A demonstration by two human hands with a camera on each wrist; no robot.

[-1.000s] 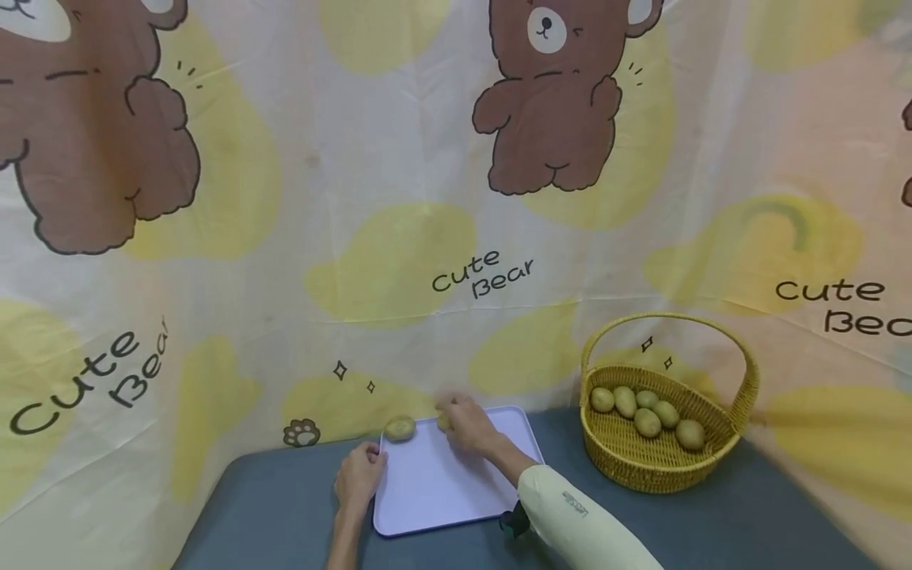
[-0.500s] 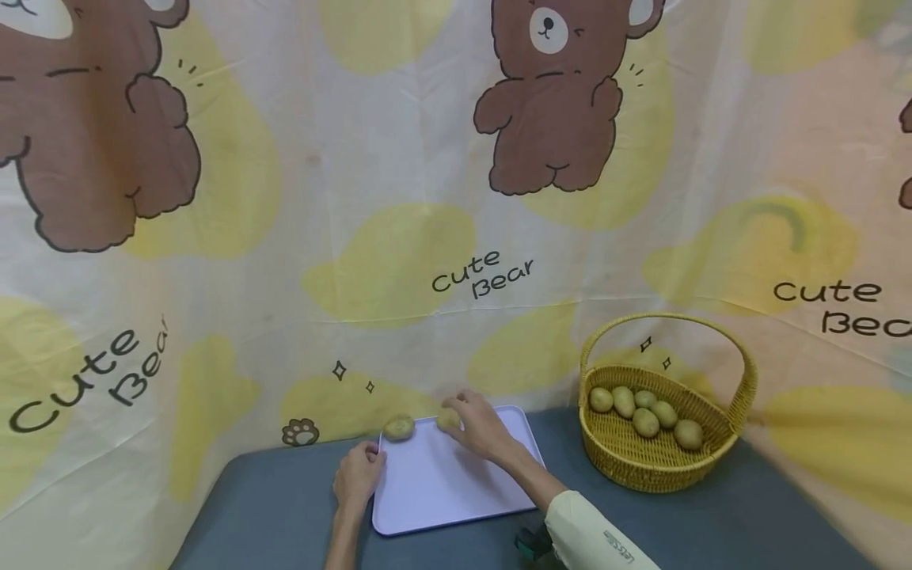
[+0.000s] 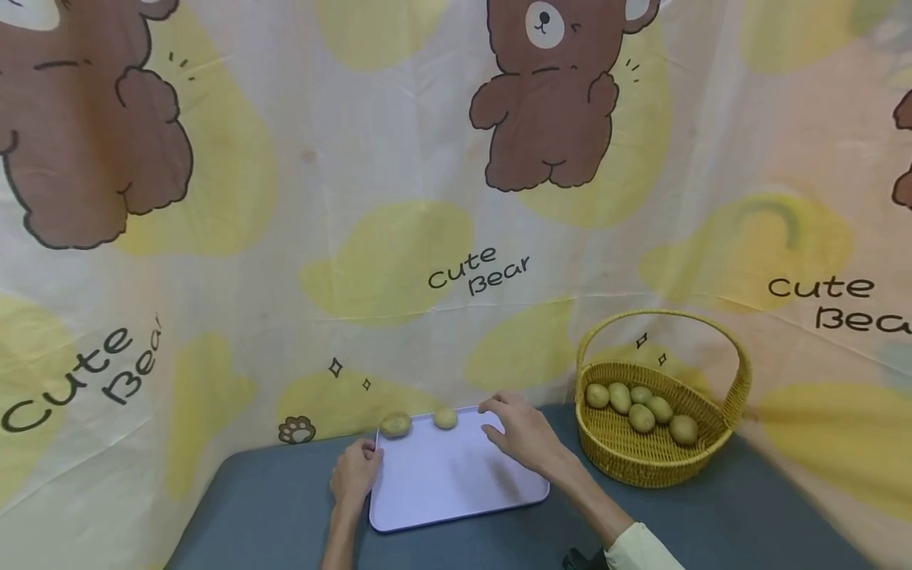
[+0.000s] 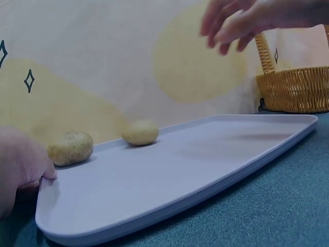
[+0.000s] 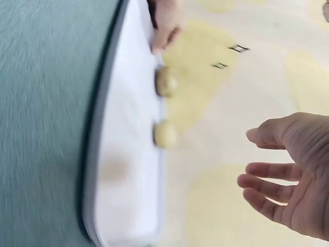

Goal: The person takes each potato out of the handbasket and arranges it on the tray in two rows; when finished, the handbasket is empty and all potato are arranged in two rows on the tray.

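Observation:
A pale lilac tray lies on the dark table. Its left rim is pinched by my left hand, the thumb over the edge in the left wrist view. Two potatoes sit along the tray's far side: a larger speckled potato in the far left corner and a paler potato to its right. My right hand is raised over the right part of the tray, fingers loosely spread and holding nothing. In the right wrist view the gap between the thumb and fingers is bare.
A yellow wicker basket with a tall arched handle stands right of the tray, with several potatoes inside. Behind the dark table hangs a cloth printed with bears.
My right hand let go of the paler potato at the tray's far side and drew away to the right, fingers opening. The left hand stayed at the left rim.

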